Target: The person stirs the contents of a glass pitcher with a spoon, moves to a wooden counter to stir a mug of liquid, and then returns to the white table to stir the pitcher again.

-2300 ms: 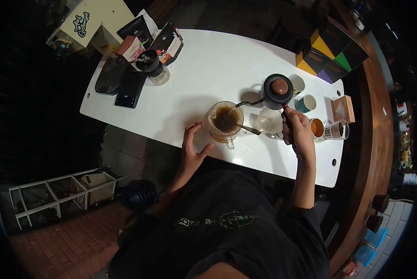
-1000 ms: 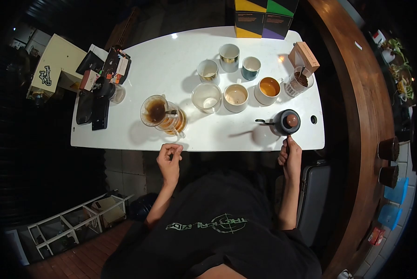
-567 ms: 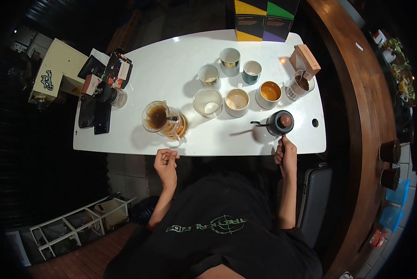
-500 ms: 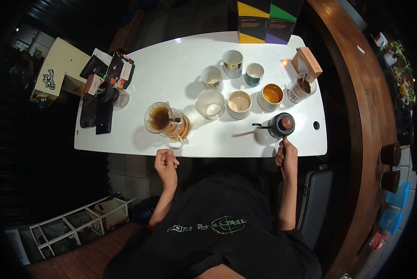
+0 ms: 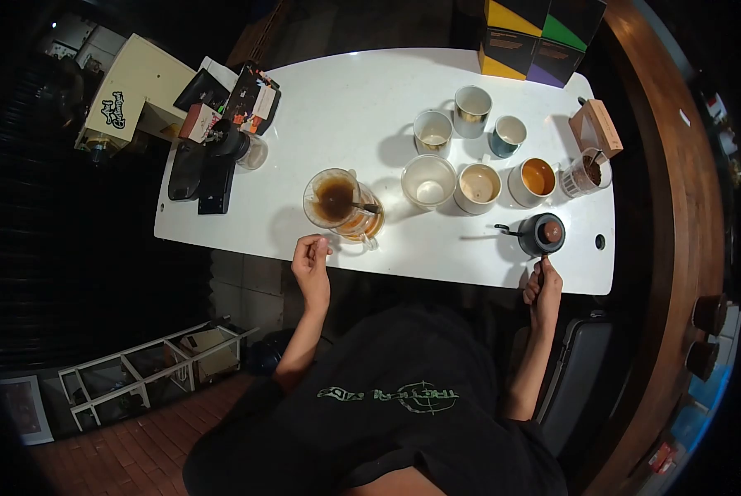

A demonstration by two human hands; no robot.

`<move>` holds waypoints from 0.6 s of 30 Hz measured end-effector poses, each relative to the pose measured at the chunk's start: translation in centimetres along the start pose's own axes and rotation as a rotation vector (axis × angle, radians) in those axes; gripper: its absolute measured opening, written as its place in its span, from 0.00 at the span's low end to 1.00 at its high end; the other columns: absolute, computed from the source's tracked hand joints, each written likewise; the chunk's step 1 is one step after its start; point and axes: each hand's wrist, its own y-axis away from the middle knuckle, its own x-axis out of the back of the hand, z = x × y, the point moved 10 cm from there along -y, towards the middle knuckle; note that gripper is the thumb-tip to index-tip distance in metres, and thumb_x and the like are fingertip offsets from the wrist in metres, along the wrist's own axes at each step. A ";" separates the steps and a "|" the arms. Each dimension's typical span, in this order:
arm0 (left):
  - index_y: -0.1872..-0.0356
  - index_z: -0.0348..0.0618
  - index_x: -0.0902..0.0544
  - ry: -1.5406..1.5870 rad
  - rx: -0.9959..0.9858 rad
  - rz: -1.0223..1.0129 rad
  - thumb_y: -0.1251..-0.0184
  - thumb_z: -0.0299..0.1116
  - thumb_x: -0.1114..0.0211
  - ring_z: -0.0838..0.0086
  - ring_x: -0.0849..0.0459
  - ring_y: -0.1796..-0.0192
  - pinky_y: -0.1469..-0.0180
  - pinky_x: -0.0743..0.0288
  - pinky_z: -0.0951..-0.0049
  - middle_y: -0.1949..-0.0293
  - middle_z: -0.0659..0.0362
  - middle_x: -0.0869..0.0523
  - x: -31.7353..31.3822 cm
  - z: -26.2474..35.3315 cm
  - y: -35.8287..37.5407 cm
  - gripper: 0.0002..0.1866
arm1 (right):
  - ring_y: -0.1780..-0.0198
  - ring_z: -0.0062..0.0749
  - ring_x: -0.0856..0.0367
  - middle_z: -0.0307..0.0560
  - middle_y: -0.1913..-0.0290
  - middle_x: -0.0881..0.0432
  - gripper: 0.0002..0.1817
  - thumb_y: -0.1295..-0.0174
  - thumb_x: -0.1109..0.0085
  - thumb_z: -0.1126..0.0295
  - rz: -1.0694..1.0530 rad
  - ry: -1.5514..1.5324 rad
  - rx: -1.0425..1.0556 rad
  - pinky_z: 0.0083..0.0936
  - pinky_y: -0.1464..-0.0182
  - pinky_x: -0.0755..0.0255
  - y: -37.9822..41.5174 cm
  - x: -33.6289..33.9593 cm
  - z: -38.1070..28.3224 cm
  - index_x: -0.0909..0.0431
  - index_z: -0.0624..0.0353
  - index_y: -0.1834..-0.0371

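My right hand (image 5: 544, 289) is wrapped round the handle of a black gooseneck kettle (image 5: 533, 239) with a brown lid knob, near the table's front right. The kettle is upright, its spout pointing left. My left hand (image 5: 311, 256) has its fingers curled in, nothing visible in them, and overlaps the front edge just below the coffee dripper. That glass dripper (image 5: 322, 217) holds dark brown wet coffee (image 5: 335, 198) and sits on a glass server (image 5: 370, 241) with a clear handle. A dark spoon-like handle (image 5: 365, 207) crosses the dripper's right rim.
Several cups stand mid-table, among them a wide glass cup (image 5: 428, 183) and an orange-lined cup (image 5: 536, 178). A glass of ground coffee (image 5: 587, 171) and a small box (image 5: 598, 128) are at right. Phones and a black scale-like slab (image 5: 187, 169) lie at left.
The view has turned and shifted, so the table appears tilted. My left hand has come forward over the table's edge, nearer the dripper. My right hand still grips the kettle.
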 end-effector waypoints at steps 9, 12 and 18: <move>0.61 0.39 0.25 -0.028 -0.029 -0.034 0.14 0.38 0.51 0.77 0.25 0.57 0.48 0.30 0.74 0.63 0.61 0.21 2.4 -1.7 -2.9 0.15 | 0.86 0.16 0.41 0.32 0.82 0.34 0.30 0.20 0.59 0.42 0.104 0.388 0.044 0.19 0.82 0.48 -0.2 2.0 -0.6 0.21 0.59 0.62; 0.55 0.40 0.26 -0.001 -0.038 -0.017 0.13 0.39 0.54 0.76 0.24 0.53 0.44 0.30 0.71 0.57 0.59 0.21 2.2 -0.9 -3.7 0.14 | 0.67 0.45 0.18 0.61 0.70 0.17 0.35 0.20 0.63 0.42 0.541 1.086 0.166 0.42 0.60 0.27 3.8 3.4 -6.4 0.16 0.65 0.51; 0.35 0.39 0.34 0.122 -0.099 -0.100 0.19 0.49 0.45 0.67 0.25 0.36 0.31 0.34 0.62 0.40 0.51 0.25 1.8 1.0 -5.5 0.26 | 0.75 0.40 0.31 0.55 0.77 0.28 0.27 0.19 0.57 0.51 0.392 0.853 0.541 0.38 0.68 0.36 10.5 -9.5 -14.2 0.26 0.68 0.66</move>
